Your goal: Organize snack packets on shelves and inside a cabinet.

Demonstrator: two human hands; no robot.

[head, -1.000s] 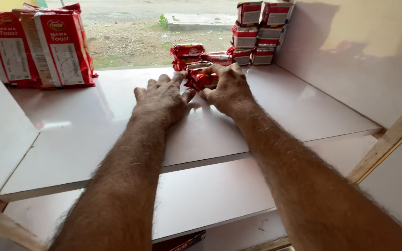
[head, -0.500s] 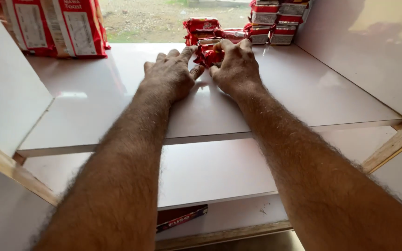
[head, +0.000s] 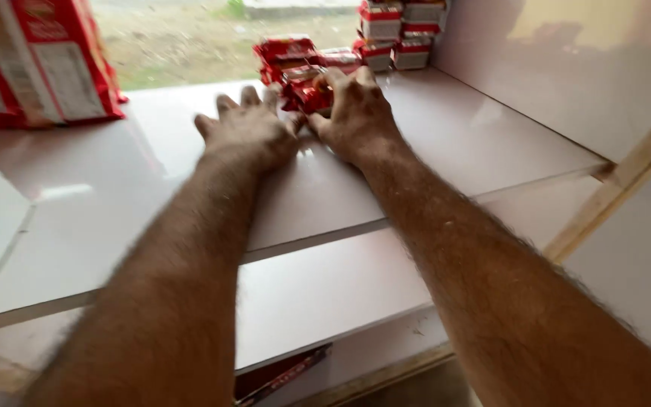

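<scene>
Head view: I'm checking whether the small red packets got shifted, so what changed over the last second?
Little changed. Both hands stayed pressed around the cluster of small red packets on the glossy white shelf; the right hand now curls its fingers over them, and the left hand lies flat beside. The camera leaned in. The stacked red-and-white boxes and large red bags stayed put.

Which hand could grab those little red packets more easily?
Probably the right hand: its fingers already curl over the small red packets on the white shelf. The left hand lies flat beside them, only its fingertips near the pile.
</scene>
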